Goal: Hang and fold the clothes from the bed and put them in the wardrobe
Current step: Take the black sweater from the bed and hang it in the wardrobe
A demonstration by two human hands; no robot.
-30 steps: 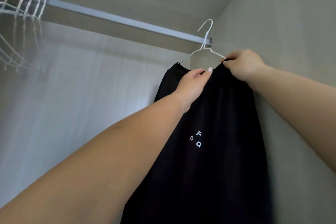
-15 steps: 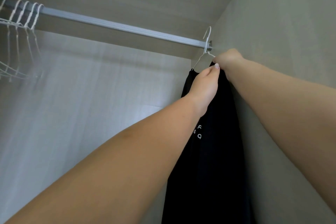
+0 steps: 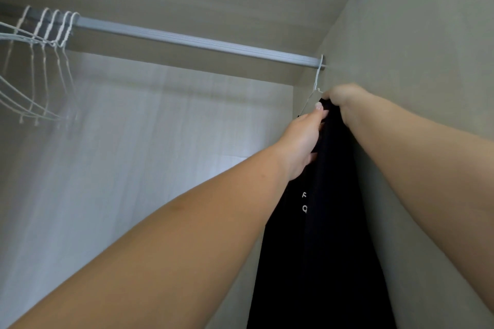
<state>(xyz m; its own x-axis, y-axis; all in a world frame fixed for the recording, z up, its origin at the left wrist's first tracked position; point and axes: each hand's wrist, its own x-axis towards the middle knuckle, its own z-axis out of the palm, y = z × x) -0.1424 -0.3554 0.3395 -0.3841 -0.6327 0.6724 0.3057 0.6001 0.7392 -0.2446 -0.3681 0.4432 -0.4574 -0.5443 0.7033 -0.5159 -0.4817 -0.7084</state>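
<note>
The black garment [image 3: 320, 222] hung on a thin white wire hanger [image 3: 316, 80], and the hook of that hanger sat over the grey rail [image 3: 187, 41] at its far right end, right beside the side wall of the wardrobe [image 3: 427, 61]. The cloth dropped straight down, bunched narrow, close to that wall, and it went out of the picture at the bottom. Small white letters showed on its front. Your left hand [image 3: 304, 139] reached up from the lower left, and its fingers were curled round the top edge of the garment, just under the wire. One pale nail showed at the top of that hand. Your right hand [image 3: 339, 96] came in from the right and gripped the top of the cloth at the hanger's shoulder, with its fingers folded over so you could not see the tips. The two hands were just beside each other at the top of the garment. Far off at the left end of the rail hung a bunch of bare white hangers [image 3: 45, 61], well apart from your hands.
</note>
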